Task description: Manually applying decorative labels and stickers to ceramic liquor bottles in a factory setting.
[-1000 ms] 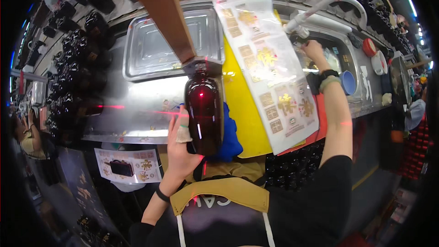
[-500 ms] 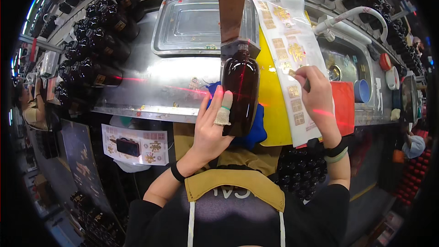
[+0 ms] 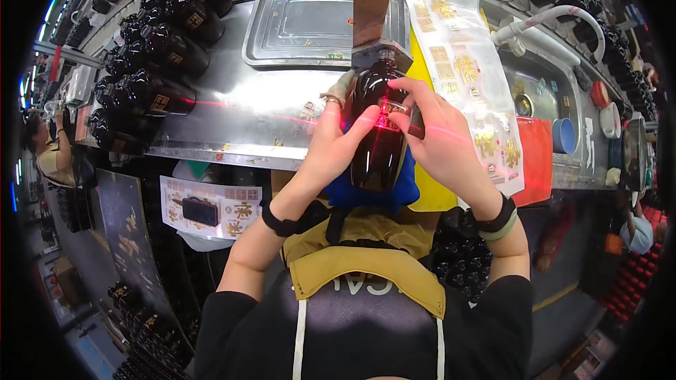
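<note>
A dark, glossy bottle (image 3: 377,165) lies in front of me on a blue cloth (image 3: 403,186), its neck pointing away. My left hand (image 3: 332,137) is wrapped round its left side, with the thumb across the front; one finger wears a cloth cover. Over the bottle's front bends my right hand (image 3: 440,130), thumb and fingertips closed on a small gold label (image 3: 394,107) against the glass. Red laser lines cross at the label. To the right, a clear sheet of gold labels (image 3: 461,49) rests on a yellow sheet (image 3: 431,193).
A wooden post (image 3: 373,3) rises just beyond the bottle's neck. A metal tray (image 3: 299,56) lies behind, with several dark bottles (image 3: 169,53) at left. Rightward are a red sheet (image 3: 535,165), a blue cup (image 3: 563,136) and a sink with a white faucet (image 3: 549,21).
My right hand has moved left from the label sheet onto the bottle, where a gold label now shows. My left thumb has swung across the bottle's front. The view has shifted slightly.
</note>
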Tool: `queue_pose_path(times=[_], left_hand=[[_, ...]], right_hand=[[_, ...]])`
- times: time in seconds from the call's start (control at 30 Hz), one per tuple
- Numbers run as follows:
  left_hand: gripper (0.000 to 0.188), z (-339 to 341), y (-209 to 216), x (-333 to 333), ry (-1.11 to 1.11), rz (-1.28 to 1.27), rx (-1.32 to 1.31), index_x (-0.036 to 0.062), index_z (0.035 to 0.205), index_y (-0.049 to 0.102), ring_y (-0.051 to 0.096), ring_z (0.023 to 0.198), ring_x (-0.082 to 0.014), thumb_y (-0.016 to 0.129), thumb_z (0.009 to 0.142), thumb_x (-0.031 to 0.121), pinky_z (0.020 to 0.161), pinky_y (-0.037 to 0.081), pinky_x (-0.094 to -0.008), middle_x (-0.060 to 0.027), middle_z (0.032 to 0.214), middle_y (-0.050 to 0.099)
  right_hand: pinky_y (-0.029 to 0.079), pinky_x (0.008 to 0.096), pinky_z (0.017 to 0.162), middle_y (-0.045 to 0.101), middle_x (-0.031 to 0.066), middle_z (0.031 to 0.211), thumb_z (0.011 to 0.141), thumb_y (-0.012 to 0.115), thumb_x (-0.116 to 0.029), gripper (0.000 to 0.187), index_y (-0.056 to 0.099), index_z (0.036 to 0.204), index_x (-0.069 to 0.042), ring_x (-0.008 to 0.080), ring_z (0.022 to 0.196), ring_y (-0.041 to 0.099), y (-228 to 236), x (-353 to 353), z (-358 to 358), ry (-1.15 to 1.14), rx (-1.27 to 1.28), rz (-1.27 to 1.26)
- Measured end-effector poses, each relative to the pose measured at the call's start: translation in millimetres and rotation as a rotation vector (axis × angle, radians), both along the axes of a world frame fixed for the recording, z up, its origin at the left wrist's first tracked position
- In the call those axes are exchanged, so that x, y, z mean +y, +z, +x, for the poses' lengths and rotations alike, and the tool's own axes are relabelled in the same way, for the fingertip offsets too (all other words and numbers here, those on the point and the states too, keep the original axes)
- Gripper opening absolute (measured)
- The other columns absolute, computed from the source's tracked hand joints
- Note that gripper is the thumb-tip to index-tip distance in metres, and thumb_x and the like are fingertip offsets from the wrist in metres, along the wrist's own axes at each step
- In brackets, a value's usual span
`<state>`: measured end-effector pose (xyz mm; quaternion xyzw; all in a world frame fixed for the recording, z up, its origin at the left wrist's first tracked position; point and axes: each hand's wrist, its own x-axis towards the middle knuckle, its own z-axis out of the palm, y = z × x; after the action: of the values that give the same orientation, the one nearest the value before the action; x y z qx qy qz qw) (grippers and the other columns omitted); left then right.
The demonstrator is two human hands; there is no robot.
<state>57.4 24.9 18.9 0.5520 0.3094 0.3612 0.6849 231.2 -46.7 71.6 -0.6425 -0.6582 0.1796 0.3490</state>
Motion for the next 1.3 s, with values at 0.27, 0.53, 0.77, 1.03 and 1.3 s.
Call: queue_pose_path(times=[0.27, 0.53, 0.77, 1.03, 1.3], left_hand=[[0.060, 1, -1, 4, -0.116, -0.185, -0.081, -0.0009, 0.159, 0.027, 0.050, 0.131, -0.0168, 0.054, 0.109, 0.020, 0.113, 0.040, -0.0316, -0.0116, 0.146, 0.050], [0.062, 2, -4, -3, -0.148, -0.141, -0.030, 0.0006, 0.161, 0.017, 0.047, 0.133, -0.0171, 0.048, 0.111, 0.020, 0.113, 0.039, -0.0313, -0.0117, 0.149, 0.046], [0.064, -1, -8, -2, -0.171, -0.288, -0.066, 0.0028, 0.164, 0.010, 0.046, 0.135, -0.0155, 0.043, 0.112, 0.022, 0.114, 0.039, -0.0311, -0.0110, 0.151, 0.044], [0.058, -5, -11, 2, -0.126, -0.347, -0.159, 0.0005, 0.160, 0.026, 0.049, 0.136, -0.0160, 0.044, 0.113, 0.029, 0.114, 0.041, -0.0320, -0.0113, 0.150, 0.048], [0.061, -2, -13, -7, -0.085, -0.170, -0.141, 0.0006, 0.160, 0.025, 0.049, 0.132, -0.0160, 0.053, 0.109, 0.019, 0.113, 0.039, -0.0313, -0.0104, 0.146, 0.049]], right_hand=[[0.038, 0.0220, 0.059, 0.053, -0.0042, 0.078, 0.097, 0.072, -0.010, 0.039, 0.056, 0.131, -0.002, 0.0021, 0.068, 0.046, -45, -3, 7, -0.274, 0.639, -0.043], [0.032, 0.0180, 0.064, 0.039, -0.0088, 0.079, 0.094, 0.078, -0.014, 0.046, 0.057, 0.132, 0.000, 0.0019, 0.071, 0.037, -57, 0, -21, -0.399, 0.965, -0.068], [0.034, 0.0175, 0.066, 0.043, -0.0089, 0.080, 0.095, 0.077, -0.013, 0.045, 0.057, 0.133, 0.000, 0.0009, 0.073, 0.040, -57, 0, -25, -0.412, 1.046, -0.013], [0.034, 0.0174, 0.067, 0.047, -0.0087, 0.080, 0.096, 0.076, -0.015, 0.056, 0.052, 0.144, 0.001, 0.0011, 0.073, 0.042, -63, -12, -24, -0.387, 1.036, -0.061], [0.032, 0.0176, 0.067, 0.039, -0.0090, 0.080, 0.092, 0.080, -0.016, 0.062, 0.052, 0.145, -0.001, 0.0023, 0.073, 0.037, -67, -13, -34, -0.379, 0.963, -0.009]])
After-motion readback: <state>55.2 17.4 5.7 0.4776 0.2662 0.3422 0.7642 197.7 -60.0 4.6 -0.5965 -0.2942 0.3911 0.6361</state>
